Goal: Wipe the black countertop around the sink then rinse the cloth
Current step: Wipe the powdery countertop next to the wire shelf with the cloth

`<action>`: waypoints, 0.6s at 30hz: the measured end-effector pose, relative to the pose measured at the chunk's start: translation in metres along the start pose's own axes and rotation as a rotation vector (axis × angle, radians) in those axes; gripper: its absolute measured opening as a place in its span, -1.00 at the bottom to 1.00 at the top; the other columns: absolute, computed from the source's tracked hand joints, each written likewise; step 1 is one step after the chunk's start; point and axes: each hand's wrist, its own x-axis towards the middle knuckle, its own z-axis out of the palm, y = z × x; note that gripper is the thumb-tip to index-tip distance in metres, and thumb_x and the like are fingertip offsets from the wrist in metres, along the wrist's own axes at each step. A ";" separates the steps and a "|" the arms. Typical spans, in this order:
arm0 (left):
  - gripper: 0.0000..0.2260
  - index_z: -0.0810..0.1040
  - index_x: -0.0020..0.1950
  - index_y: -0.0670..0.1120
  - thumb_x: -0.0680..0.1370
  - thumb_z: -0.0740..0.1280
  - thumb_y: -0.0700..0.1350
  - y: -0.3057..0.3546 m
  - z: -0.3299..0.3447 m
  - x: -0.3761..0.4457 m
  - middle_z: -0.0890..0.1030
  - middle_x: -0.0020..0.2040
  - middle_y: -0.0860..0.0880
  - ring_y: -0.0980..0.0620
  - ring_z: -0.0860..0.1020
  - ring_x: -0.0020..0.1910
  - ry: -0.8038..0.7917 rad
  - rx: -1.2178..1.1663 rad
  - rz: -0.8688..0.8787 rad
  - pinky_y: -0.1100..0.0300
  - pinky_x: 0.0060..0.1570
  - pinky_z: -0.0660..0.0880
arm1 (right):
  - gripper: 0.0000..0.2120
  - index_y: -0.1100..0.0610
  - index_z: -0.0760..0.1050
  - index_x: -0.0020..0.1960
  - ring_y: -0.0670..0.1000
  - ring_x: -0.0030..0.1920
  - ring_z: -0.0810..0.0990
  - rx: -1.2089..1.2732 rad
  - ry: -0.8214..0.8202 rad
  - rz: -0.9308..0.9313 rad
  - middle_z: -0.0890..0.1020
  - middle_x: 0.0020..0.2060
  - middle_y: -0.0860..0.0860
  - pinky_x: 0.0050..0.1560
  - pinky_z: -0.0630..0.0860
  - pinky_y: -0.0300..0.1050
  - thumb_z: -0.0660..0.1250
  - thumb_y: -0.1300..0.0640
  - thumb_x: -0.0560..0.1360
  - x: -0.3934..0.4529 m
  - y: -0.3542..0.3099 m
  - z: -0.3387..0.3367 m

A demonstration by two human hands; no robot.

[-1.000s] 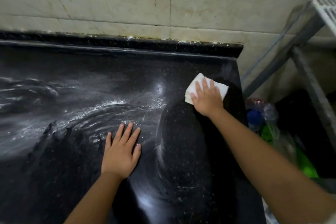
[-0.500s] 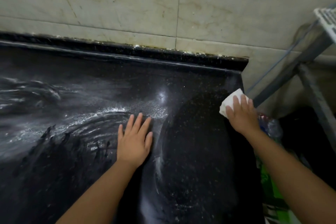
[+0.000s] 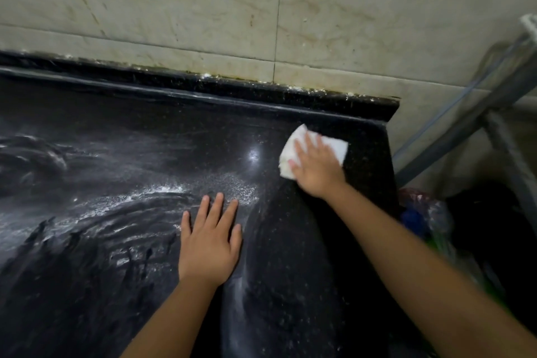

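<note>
The black countertop (image 3: 122, 131) fills the lower left, streaked with white soapy swirls on its left and middle. A folded white cloth (image 3: 293, 148) lies near the counter's back right corner. My right hand (image 3: 315, 167) presses flat on the cloth, fingers spread over it. My left hand (image 3: 207, 241) rests palm down on the counter in the middle, fingers apart, holding nothing. The strip of counter between and below the two hands looks darker and less streaked. No sink is in view.
A stained beige tiled wall (image 3: 203, 9) rises behind a black backsplash ledge (image 3: 261, 90). The counter ends at its right edge (image 3: 390, 171). Beyond it stand a grey metal rack frame (image 3: 470, 119) and plastic bags (image 3: 421, 212) on the floor.
My right hand slid the cloth from the counter's right edge back left and toward the backsplash. My left hand stayed planted on the counter.
</note>
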 end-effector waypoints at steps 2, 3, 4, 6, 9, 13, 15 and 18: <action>-0.22 -0.05 0.50 0.11 0.29 -0.47 0.20 0.000 0.000 -0.001 -0.12 0.52 0.09 0.19 -0.33 0.34 0.006 -0.010 0.003 0.02 0.41 -0.29 | -0.39 0.07 -0.01 0.52 0.11 0.51 -0.03 -0.044 -0.050 -0.172 0.01 0.52 0.08 0.47 -0.03 -0.01 -0.29 -0.17 0.56 -0.038 -0.007 0.012; -0.22 -0.03 0.50 0.10 0.30 -0.46 0.20 0.000 0.000 -0.001 -0.09 0.52 0.07 0.19 -0.31 0.35 0.018 -0.021 0.007 0.03 0.41 -0.29 | -0.35 0.08 0.13 0.49 0.13 0.48 0.15 -0.090 -0.067 -0.236 0.17 0.49 0.10 0.43 0.11 -0.02 -0.35 -0.17 0.54 -0.061 -0.004 0.018; -0.23 -0.01 0.50 0.09 0.32 -0.44 0.21 0.001 0.000 -0.002 -0.06 0.52 0.06 0.17 -0.30 0.36 0.032 -0.041 0.010 0.03 0.41 -0.28 | -0.34 0.07 0.27 0.42 0.13 0.40 0.34 -0.128 -0.090 -0.238 0.35 0.41 0.09 0.36 0.22 -0.03 -0.36 -0.16 0.56 -0.082 0.005 0.022; -0.24 0.00 0.50 0.08 0.32 -0.44 0.21 0.000 0.001 -0.001 -0.05 0.53 0.05 0.15 -0.31 0.36 0.039 -0.048 0.016 0.03 0.40 -0.28 | -0.29 0.07 0.32 0.38 0.09 0.32 0.45 -0.143 -0.062 -0.152 0.41 0.36 0.05 0.29 0.18 -0.06 -0.39 -0.22 0.55 -0.110 0.037 0.023; -0.23 -0.03 0.50 0.09 0.31 -0.47 0.19 0.001 -0.001 -0.001 -0.08 0.53 0.06 0.16 -0.29 0.39 0.039 -0.043 0.015 0.00 0.42 -0.26 | 0.03 0.07 -0.08 0.52 0.05 0.51 -0.04 -0.023 -0.115 0.087 -0.08 0.51 0.03 0.44 -0.12 -0.06 -0.57 -0.44 0.22 -0.107 0.088 0.006; -0.24 0.04 0.50 0.09 0.33 -0.43 0.20 0.001 0.002 0.000 -0.03 0.53 0.05 0.06 -0.15 0.50 0.060 -0.045 0.012 0.00 0.42 -0.24 | -0.30 0.13 -0.11 0.52 0.19 0.49 -0.13 -0.033 0.004 0.277 -0.11 0.52 0.11 0.45 -0.09 0.06 -0.32 -0.21 0.48 -0.039 0.076 -0.009; -0.30 0.16 0.48 0.07 0.40 -0.34 0.19 -0.001 0.007 0.002 0.09 0.51 0.02 0.07 -0.08 0.48 0.080 -0.042 0.010 -0.05 0.42 -0.13 | -0.46 0.09 -0.13 0.52 0.16 0.50 -0.18 -0.016 -0.036 0.206 -0.14 0.52 0.08 0.46 -0.16 0.05 -0.19 -0.11 0.61 -0.002 0.038 -0.012; -0.47 0.45 0.33 -0.02 0.50 -0.09 0.11 -0.002 0.005 0.004 0.40 0.38 -0.06 0.01 0.21 0.39 0.105 -0.026 0.043 -0.19 0.30 0.23 | -0.47 0.03 -0.17 0.53 0.09 0.50 -0.25 0.034 -0.071 0.006 -0.20 0.52 0.02 0.46 -0.24 0.01 -0.16 -0.11 0.62 0.032 -0.027 -0.007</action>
